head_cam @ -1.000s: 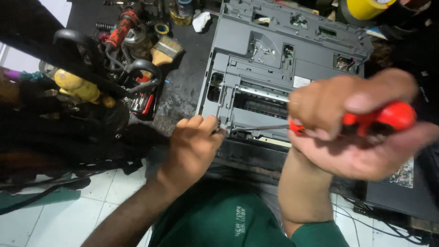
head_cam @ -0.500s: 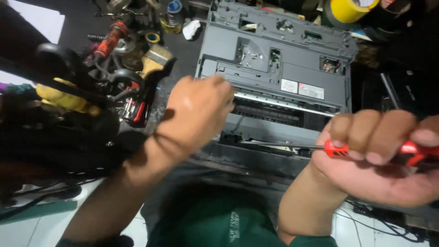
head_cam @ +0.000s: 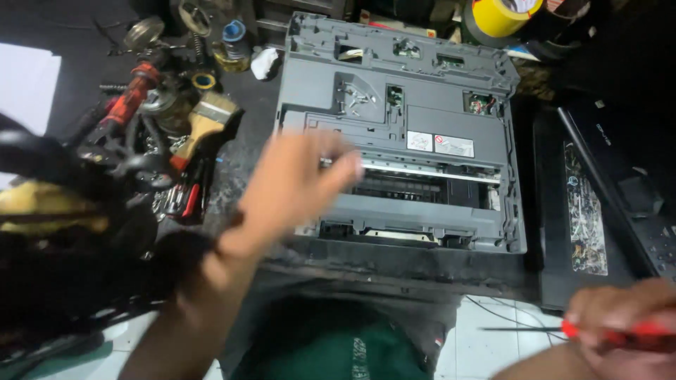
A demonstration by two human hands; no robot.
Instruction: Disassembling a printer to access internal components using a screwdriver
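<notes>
clothing: dark green shirt [head_cam: 331,345] (small pale print) | forearms: bare

dark cluttered workbench [head_cam: 246,91]; pale tiled floor [head_cam: 493,331] below; dim light

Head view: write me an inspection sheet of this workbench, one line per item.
Surface: dark, grimy bench, crowded on the left.
Job's things: grey opened printer chassis, cover off, inner parts exposed; red-handled screwdriver.
Clutter: paintbrush, yellow tape roll, a heap of hand tools at left, a black printer part at right.
Hands: left hand blurred, open, over the chassis front edge; right hand off to the lower right, closed on the screwdriver.
Cables: thin cables on the floor below the bench.
Surroundings: white tiled floor; green shirt of the person.
</notes>
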